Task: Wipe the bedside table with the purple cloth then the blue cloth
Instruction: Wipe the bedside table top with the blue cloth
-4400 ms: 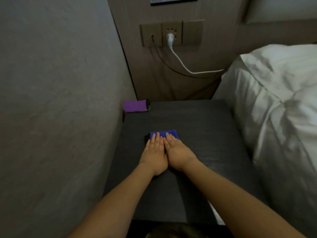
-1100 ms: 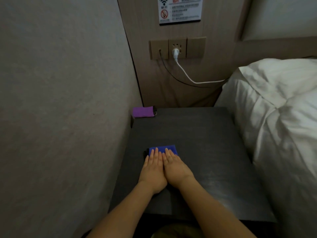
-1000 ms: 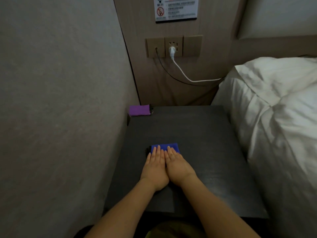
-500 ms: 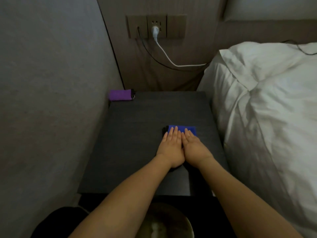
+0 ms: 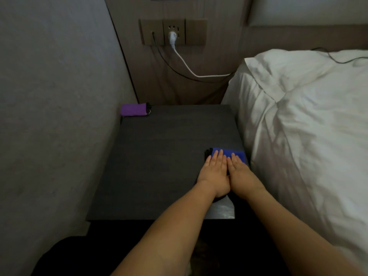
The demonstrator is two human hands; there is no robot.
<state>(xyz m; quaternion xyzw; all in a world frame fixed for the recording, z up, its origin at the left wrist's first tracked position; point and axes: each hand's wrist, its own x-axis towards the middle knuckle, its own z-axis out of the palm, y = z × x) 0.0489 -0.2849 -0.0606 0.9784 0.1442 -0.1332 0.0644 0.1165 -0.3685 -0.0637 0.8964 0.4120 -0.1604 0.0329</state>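
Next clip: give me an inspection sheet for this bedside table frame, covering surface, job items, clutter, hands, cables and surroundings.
Surface: dark bedside table, wedged between wall and bed.
Job's things: blue cloth near the table's right edge, under both hands; purple cloth folded at the far left corner, untouched.
Clutter: nothing seen.
Hands: left hand and right hand side by side, fingers straight, pressing flat on the blue cloth.
Cables: white cable plugged into the wall socket, running toward the bed; a dark cable hangs beside it.
Surroundings: grey wall on the left; white pillow and bedding on the right.
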